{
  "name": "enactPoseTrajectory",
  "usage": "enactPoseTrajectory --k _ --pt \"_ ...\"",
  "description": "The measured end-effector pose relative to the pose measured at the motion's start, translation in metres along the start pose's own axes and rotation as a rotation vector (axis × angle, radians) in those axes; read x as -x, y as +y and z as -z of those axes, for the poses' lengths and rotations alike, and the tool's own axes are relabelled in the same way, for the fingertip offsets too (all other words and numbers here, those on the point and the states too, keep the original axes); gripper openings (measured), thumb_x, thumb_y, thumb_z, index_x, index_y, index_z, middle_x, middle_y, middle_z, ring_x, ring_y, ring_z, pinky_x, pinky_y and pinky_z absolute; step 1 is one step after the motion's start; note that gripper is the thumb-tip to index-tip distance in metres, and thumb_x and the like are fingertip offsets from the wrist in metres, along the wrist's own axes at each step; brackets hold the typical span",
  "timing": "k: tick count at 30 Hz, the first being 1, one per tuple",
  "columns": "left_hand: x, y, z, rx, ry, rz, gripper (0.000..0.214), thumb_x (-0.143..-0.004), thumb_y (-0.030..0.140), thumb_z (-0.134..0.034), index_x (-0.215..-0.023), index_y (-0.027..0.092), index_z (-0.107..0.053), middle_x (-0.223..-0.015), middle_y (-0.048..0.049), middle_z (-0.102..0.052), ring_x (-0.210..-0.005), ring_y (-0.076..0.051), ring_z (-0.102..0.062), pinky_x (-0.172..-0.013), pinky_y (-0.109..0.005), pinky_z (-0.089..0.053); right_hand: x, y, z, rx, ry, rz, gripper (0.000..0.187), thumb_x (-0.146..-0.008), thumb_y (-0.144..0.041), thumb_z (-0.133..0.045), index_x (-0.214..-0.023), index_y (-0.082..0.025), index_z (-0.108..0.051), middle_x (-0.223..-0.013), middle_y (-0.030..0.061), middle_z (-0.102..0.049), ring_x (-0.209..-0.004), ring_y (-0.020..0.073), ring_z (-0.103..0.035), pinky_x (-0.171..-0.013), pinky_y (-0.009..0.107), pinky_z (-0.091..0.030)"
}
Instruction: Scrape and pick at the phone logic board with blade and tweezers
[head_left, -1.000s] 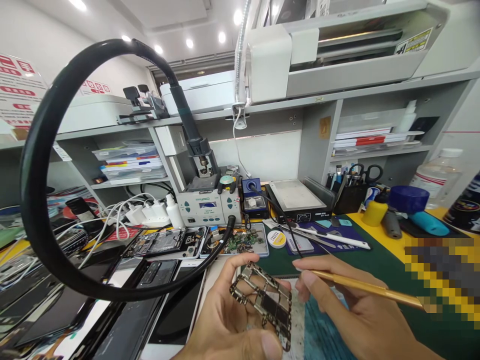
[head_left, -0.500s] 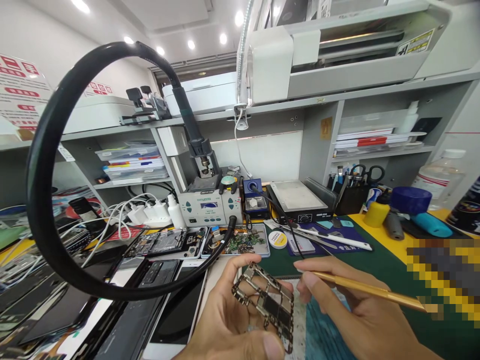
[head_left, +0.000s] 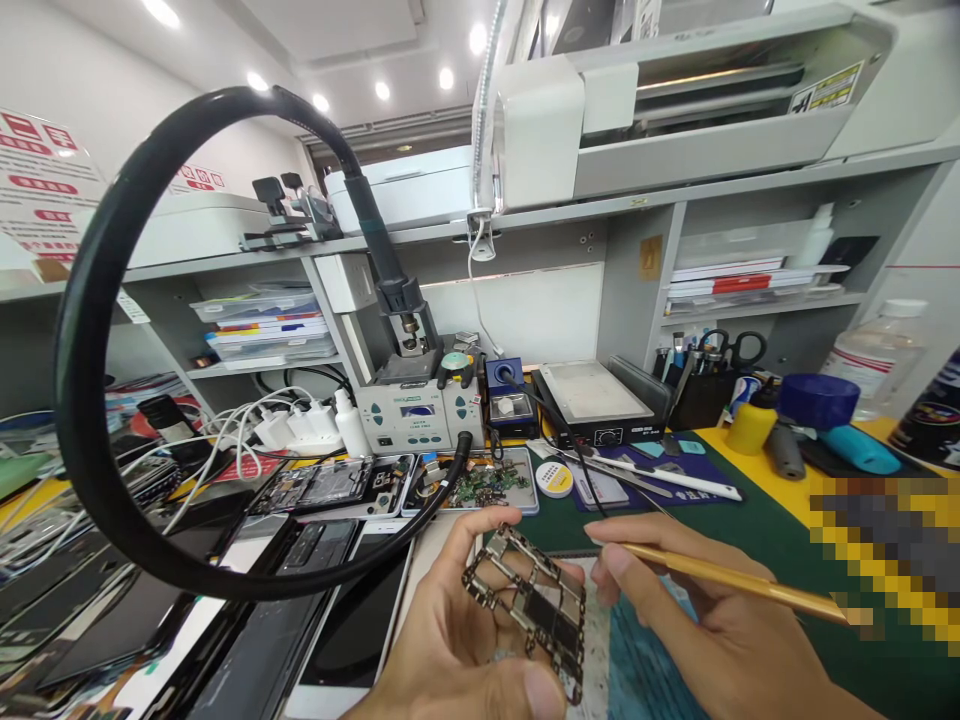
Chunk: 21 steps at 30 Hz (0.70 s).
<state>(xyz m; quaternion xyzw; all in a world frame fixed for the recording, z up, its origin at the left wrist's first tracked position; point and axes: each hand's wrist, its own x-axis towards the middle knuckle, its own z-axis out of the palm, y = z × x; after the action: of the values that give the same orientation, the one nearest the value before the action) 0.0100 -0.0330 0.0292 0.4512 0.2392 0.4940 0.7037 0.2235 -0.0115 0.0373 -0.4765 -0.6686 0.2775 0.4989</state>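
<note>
My left hand grips a small phone circuit board with metal shield frames, thumb at its lower edge and fingertips along its upper left side. The board is tilted up toward me at the bottom centre. My right hand is pinched round a thin gold-coloured tool that slants out to the right. Its front end is hidden under my fingers, close to the board's right edge.
A thick black hose loops from the grey hot-air station across the left. Opened phones and screens lie left. A heating plate, solder tin, tool cup, yellow bottle and green mat sit behind.
Almost nothing differs. The view has shifted very slightly; both hands, the board and the gold tool stay as they were.
</note>
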Motion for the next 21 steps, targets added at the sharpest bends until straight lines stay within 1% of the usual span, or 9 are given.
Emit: enactPoseTrajectory --k 4,10,15,18,21 --pt "0.0001 0.0008 0.0004 -0.013 0.004 0.007 0.095 -0.069 0.042 -0.101 -0.145 0.027 -0.045 -0.128 -0.0142 -0.071 -0.07 -0.012 -0.074 -0.068 -0.024 -0.06 0.0002 -0.0014 -0.0004 -0.013 0.011 0.008 0.017 -0.101 -0.048 -0.062 -0.102 -0.041 -0.078 -0.077 -0.0089 -0.073 -0.074 0.0104 -0.072 -0.07 0.017 -0.056" --pt "0.0004 0.0001 0.0004 -0.02 0.013 0.017 0.097 -0.069 0.044 -0.101 -0.146 0.028 -0.045 -0.131 -0.0155 -0.07 -0.071 -0.013 -0.072 -0.068 -0.026 -0.06 0.0003 0.0008 -0.0001 -0.032 0.009 0.005 0.014 -0.1 -0.046 -0.063 -0.103 -0.043 -0.077 -0.078 -0.0108 -0.074 -0.075 0.0091 -0.073 -0.072 0.015 -0.056" --pt "0.001 0.0002 -0.0003 -0.024 0.022 0.019 0.098 -0.067 0.045 -0.101 -0.146 0.028 -0.045 -0.13 -0.0152 -0.07 -0.073 -0.013 -0.072 -0.068 -0.025 -0.059 0.0012 -0.0001 -0.0007 -0.014 0.019 0.018 0.013 -0.101 -0.045 -0.063 -0.103 -0.044 -0.077 -0.077 -0.0117 -0.073 -0.073 0.0075 -0.072 -0.07 0.013 -0.055" --pt "0.0013 0.0007 -0.0009 -0.027 0.028 0.021 0.098 -0.067 0.044 -0.101 -0.146 0.029 -0.045 -0.129 -0.0152 -0.071 -0.074 -0.014 -0.072 -0.067 -0.025 -0.06 0.0009 -0.0001 -0.0012 -0.022 0.025 0.026 0.014 -0.101 -0.044 -0.063 -0.102 -0.042 -0.077 -0.081 -0.011 -0.076 -0.074 0.0082 -0.074 -0.069 0.013 -0.057" --pt "0.0013 0.0013 -0.0016 -0.025 0.031 0.023 0.098 -0.067 0.044 -0.101 -0.146 0.028 -0.045 -0.129 -0.0155 -0.071 -0.073 -0.013 -0.071 -0.067 -0.026 -0.06 -0.0021 0.003 0.0007 -0.009 0.031 0.071 0.014 -0.102 -0.042 -0.062 -0.102 -0.042 -0.077 -0.087 -0.0113 -0.078 -0.076 0.0083 -0.076 -0.07 0.012 -0.059"
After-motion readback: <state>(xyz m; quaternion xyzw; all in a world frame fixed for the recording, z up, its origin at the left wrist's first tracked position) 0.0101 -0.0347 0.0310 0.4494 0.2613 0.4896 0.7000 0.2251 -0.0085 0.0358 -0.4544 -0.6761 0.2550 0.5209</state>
